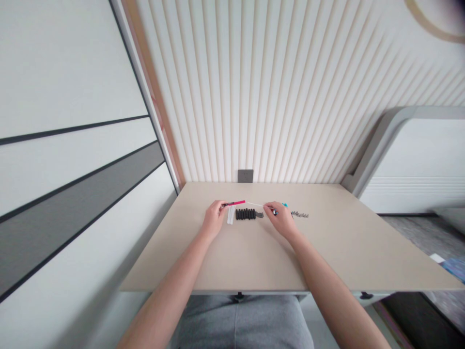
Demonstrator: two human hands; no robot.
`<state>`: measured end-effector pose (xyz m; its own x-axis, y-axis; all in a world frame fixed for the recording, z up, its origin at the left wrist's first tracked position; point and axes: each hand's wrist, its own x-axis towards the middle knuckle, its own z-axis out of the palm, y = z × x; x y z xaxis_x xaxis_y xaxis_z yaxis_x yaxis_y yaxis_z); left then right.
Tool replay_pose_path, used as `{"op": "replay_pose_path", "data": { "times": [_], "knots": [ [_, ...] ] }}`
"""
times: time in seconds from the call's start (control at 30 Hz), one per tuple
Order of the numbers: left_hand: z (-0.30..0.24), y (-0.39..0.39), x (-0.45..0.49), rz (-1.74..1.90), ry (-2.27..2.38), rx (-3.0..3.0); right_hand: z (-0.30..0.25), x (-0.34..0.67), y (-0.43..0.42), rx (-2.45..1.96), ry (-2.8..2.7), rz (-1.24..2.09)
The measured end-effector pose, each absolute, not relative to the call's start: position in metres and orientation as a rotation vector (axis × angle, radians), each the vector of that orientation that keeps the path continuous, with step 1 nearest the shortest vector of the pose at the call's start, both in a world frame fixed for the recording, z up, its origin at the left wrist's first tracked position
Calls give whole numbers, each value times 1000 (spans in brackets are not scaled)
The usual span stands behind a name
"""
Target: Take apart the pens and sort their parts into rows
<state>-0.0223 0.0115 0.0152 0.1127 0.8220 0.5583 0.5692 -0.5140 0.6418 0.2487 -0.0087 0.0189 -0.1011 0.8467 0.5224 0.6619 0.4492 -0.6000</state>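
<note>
My left hand (213,218) is closed in a pinch on the end of a thin pink stick (234,203), held just above the beige table (254,252). My right hand (281,219) is closed on the far end of a thin white stick (256,204) that lines up with the pink one. Something small and teal (285,205) pokes out behind my right fingers. Between the hands lies a row of several black cylindrical pieces (246,214), with a white strip (231,215) to its left.
A short line of small dark pieces (300,214) lies right of my right hand. A grey wall socket (245,175) sits on the slatted wall behind the table. A white and grey unit (414,160) stands to the right.
</note>
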Motion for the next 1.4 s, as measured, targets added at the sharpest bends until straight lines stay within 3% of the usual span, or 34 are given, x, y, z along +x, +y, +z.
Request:
{"op": "replay_pose_path", "data": {
  "times": [0.37, 0.5, 0.67, 1.03, 1.4],
  "knots": [
    [17, 9, -19, 1388, 1394, 2036, 17, 237, -21, -1136, -2269, 405],
    [19, 6, -17, 1308, 1325, 2122, 14, 235, -18, -1228, -2049, 509],
    [17, 5, -15, 1208, 1192, 2228, 11, 220, -17, -1212, -1632, 972],
    [20, -2, -6, 1198, 1132, 2047, 10, 205, -27, -936, -1650, 1502],
    [24, -4, -7, 1271, 1105, 1970, 6, 206, -24, -884, -1547, 1670]
  ]
}}
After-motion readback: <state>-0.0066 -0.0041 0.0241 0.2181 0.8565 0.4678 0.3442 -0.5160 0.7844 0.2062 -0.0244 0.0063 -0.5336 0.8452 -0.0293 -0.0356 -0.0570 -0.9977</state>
